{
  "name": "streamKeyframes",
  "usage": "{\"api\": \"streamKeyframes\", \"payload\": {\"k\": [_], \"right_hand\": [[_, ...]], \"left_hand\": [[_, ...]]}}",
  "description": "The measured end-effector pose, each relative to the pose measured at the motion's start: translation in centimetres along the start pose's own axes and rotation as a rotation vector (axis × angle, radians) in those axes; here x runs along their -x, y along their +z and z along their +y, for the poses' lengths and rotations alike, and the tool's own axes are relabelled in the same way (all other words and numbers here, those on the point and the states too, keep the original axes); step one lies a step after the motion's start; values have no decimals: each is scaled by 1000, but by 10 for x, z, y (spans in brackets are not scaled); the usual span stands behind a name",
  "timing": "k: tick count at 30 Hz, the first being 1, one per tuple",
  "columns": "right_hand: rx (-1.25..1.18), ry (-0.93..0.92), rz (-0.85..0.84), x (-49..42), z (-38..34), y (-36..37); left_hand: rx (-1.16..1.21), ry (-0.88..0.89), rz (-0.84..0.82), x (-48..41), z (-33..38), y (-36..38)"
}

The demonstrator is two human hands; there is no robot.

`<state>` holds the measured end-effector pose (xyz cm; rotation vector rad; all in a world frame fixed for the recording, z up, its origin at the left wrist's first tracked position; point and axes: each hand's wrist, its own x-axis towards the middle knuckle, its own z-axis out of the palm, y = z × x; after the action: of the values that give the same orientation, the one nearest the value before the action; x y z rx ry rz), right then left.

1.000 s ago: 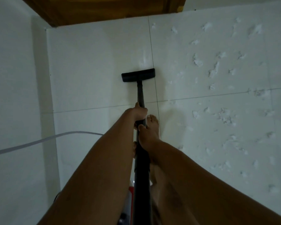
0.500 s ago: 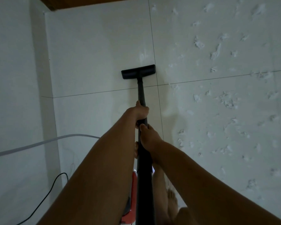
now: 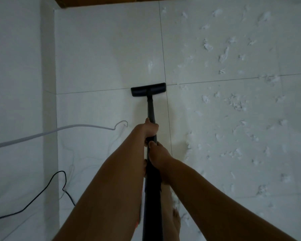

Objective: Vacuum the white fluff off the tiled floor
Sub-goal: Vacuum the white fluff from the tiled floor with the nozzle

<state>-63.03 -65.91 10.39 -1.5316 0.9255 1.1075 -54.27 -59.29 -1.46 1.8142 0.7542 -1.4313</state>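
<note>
**Item 1, white fluff** (image 3: 233,103). Torn tufts scattered thickly over the tiles to the right of the nozzle. A denser ridge lies close beside the wand, and one faint smear sits on the tile just ahead of the nozzle. The tiles to the left look bare.

**Item 2, floor nozzle** (image 3: 148,89). Black, apparently flat on the tiled floor (image 3: 102,49), its right end at the grout crossing and just short of the fluff.
- Risk: a fast sideways sweep would likely push tufts along or puff them onto the bare tiles rather than lift them.
- Risk: tilting the head would break its seal with the floor.

**Item 3, wand** (image 3: 151,112). My left hand (image 3: 149,128) is wrapped round it higher up. My right hand (image 3: 159,154) is wrapped round it just below, with the thumb lying on the tube.
- Risk: with both fists this close together I have little leverage, so a long reach right could twist the head.

**Item 4, bare foot** (image 3: 175,221). Beside the wand's lower end, with fluff near it.
- Risk: stepping right would tread tufts flat or carry them off on the sole.

**Item 5, pale cable** (image 3: 42,134) and **black cord** (image 3: 59,171). Both lie loose on the floor to my left.
- Risk: backing up or swinging left could snag either, or suck the kinked end against the nozzle.
</note>
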Motion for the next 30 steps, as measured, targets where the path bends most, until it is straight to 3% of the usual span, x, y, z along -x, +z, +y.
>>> {"api": "streamKeyframes", "payload": {"k": [4, 10, 14, 24, 30], "right_hand": [[-196, 125, -52, 29, 46, -1], [-170, 7, -42, 50, 152, 2], [-167, 68, -59, 73, 213, 9], [-177, 100, -83, 123, 316, 17], [-38, 29, -67, 144, 382, 19]], "left_hand": [[-66, 14, 9, 14, -43, 40], [-125, 32, 26, 36, -112, 111], [-166, 20, 15, 50, -163, 154], [-104, 8, -2, 94, -247, 229], [-60, -22, -22, 108, -300, 270]]}}
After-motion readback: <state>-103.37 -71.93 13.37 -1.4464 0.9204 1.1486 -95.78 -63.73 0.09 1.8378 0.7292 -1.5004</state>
